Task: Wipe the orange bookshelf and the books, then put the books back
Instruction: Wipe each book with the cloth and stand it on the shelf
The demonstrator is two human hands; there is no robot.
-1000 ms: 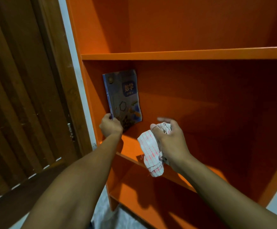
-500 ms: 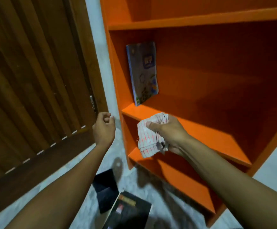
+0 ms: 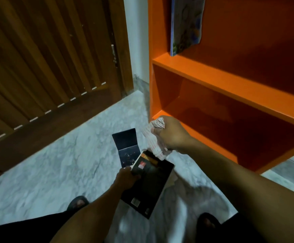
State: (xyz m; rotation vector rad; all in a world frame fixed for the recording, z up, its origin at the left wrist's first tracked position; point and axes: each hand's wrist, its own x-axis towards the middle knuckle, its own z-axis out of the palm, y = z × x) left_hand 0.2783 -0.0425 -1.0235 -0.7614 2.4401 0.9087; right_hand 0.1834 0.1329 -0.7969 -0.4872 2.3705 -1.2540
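Orange bookshelf (image 3: 230, 81) fills the right side of the view, its top and right parts cut off by the frame; two shelf boards and part of the bottom board show, deep in shadow toward the back. A brown slatted wooden door (image 3: 46, 58) takes up the upper left, with a strip of pale wall (image 3: 137, 41) between it and the bookshelf. Below them runs a grey-white marbled floor (image 3: 63, 163), blurred here.

On the upper visible shelf a blue book (image 3: 184, 27) stands leaning at the left end, just beside the side panel; its top is cut off and its cover print is too smeared to read. A large black book (image 3: 153, 186) is at the left hand (image 3: 125, 178), whose fingers curl round its near left edge; whether it has left the floor I cannot tell. A smaller dark book (image 3: 127, 146) lies on the floor just beyond it, their corners overlapping in view.

The right hand (image 3: 172, 134) is clenched around a white cloth with red checks (image 3: 153, 141), which hangs down over the black book's far corner, in front of the lowest shelf. Two dark sandalled feet (image 3: 77, 202) show at the bottom edge, partly hidden by the forearms.
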